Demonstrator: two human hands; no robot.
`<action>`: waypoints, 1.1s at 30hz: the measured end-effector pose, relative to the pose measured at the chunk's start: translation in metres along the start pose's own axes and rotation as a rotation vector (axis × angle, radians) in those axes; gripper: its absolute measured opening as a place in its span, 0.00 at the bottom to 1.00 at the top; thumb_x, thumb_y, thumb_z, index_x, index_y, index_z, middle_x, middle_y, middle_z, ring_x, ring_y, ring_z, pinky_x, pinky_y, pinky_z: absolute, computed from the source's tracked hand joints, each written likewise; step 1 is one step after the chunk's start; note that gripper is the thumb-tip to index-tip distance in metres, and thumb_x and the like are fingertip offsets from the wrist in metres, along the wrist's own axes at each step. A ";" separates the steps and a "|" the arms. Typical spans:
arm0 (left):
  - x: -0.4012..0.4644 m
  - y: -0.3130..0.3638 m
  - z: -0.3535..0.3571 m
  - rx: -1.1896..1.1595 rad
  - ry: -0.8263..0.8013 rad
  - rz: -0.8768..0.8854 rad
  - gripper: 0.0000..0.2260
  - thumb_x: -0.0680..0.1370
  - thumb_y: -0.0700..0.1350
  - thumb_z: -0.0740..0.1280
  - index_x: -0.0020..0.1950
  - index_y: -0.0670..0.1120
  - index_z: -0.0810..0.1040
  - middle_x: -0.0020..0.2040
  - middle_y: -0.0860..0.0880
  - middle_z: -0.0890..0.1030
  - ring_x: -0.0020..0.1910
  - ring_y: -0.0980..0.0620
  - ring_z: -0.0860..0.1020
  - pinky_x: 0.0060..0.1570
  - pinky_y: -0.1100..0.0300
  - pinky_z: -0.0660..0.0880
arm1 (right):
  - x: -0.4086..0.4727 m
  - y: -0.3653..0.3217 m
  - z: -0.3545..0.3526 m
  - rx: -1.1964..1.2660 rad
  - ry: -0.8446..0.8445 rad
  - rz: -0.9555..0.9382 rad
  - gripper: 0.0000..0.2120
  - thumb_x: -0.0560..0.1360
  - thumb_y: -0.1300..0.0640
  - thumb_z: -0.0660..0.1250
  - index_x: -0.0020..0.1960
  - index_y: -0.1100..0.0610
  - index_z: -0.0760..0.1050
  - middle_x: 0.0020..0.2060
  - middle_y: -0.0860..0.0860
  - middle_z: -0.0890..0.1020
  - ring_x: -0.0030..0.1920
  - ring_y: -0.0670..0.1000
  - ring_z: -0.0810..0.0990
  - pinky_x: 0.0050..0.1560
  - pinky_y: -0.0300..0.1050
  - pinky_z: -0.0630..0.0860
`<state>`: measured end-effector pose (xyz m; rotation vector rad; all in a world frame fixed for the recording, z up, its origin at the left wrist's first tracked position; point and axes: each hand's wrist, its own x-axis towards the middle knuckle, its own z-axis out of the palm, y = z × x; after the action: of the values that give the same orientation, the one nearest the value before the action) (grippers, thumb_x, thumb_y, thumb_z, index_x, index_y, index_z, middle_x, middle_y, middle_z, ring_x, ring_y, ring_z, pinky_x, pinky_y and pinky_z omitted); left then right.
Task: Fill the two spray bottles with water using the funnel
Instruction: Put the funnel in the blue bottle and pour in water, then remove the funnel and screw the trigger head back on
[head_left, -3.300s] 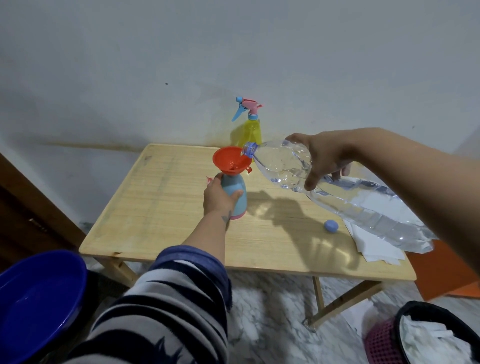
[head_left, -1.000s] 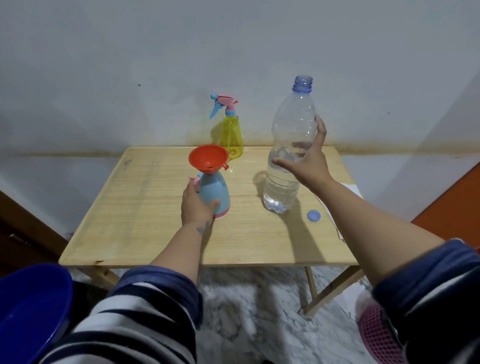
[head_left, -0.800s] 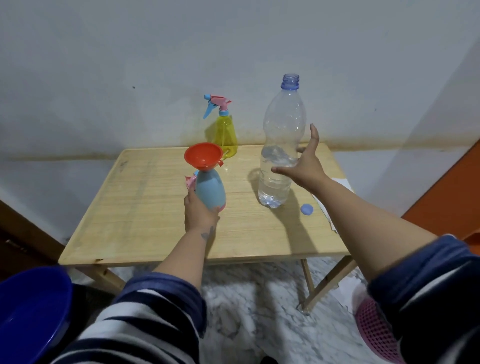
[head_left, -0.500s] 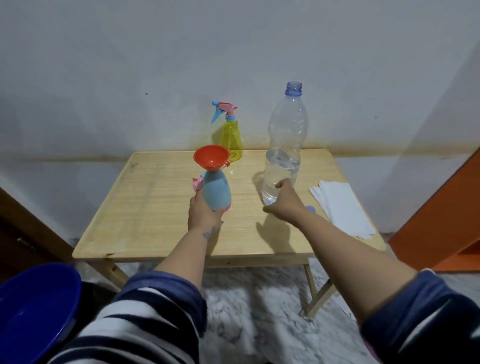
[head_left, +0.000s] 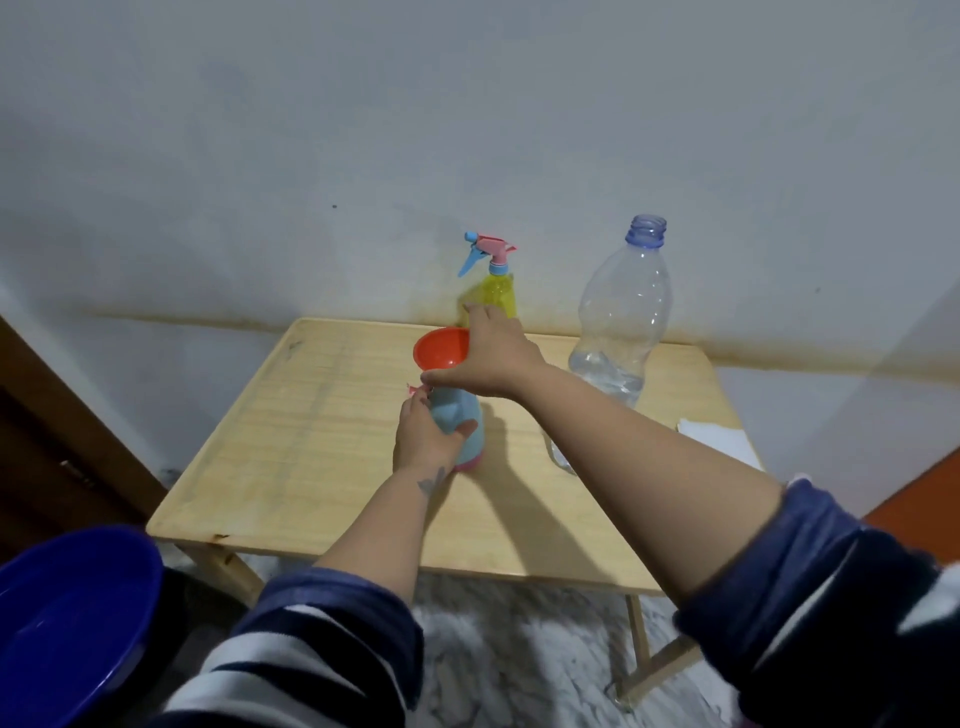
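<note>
Honestly there's nothing readable anywhere in this shot, no words, brand names, numbers or signs. The big clear water bottle (head_left: 621, 317) has no label wrapped around it, just bare plastic. The blue spray bottle (head_left: 462, 423) and the yellow spray bottle (head_left: 497, 297) are plain coloured plastic with no print I can make out. The orange funnel (head_left: 441, 349) is plain too. The white papers (head_left: 719, 441) at the table (head_left: 311, 447) edge look blank. There's a small dark mark on the left wrist, but it's too small and blurry to read as anything.
</note>
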<state>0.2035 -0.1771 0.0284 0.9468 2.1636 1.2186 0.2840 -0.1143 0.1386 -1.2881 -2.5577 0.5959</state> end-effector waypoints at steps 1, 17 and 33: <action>0.003 0.000 0.001 -0.003 0.009 -0.007 0.34 0.71 0.47 0.75 0.74 0.45 0.65 0.71 0.47 0.70 0.69 0.46 0.70 0.65 0.48 0.71 | 0.006 -0.002 0.000 -0.044 -0.016 -0.008 0.47 0.66 0.37 0.72 0.75 0.55 0.55 0.71 0.52 0.63 0.71 0.57 0.62 0.63 0.55 0.69; 0.012 -0.016 -0.016 0.000 -0.041 0.069 0.29 0.72 0.44 0.75 0.71 0.48 0.69 0.65 0.49 0.75 0.63 0.47 0.74 0.63 0.49 0.73 | 0.029 -0.021 -0.018 -0.112 -0.229 0.028 0.40 0.65 0.39 0.73 0.71 0.54 0.64 0.66 0.54 0.66 0.56 0.55 0.72 0.54 0.48 0.76; 0.023 -0.056 -0.073 0.002 -0.116 0.188 0.25 0.71 0.44 0.73 0.65 0.54 0.71 0.60 0.53 0.74 0.55 0.52 0.73 0.49 0.60 0.69 | 0.018 0.009 0.036 -0.166 -0.043 0.243 0.41 0.66 0.44 0.73 0.73 0.53 0.59 0.67 0.55 0.69 0.68 0.60 0.65 0.60 0.54 0.70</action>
<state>0.1195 -0.2196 0.0139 1.2143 2.0224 1.2148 0.2663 -0.1040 0.1024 -1.6761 -2.5495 0.4664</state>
